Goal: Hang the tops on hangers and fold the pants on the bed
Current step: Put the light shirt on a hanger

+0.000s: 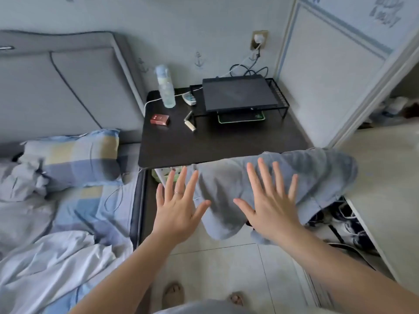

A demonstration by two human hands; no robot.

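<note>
Toes [173,293] on floor [215,268] between bed [79,200] and shoes [353,227]; left grip [179,209] and right grip [272,209] both spread wide before garment [317,173] hanging off bench [204,146] edge.

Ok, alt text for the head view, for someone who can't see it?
The left hand and right hand, open and spread, are held over a grey-blue garment draped off a dark bedside table. An unmade bed lies left; the table carries a bottle and laptop.

Pale blue-grey garment [306,177], likely pants, crumpled, draped over black table's [204,146] front edge, hanging floorward.
</note>
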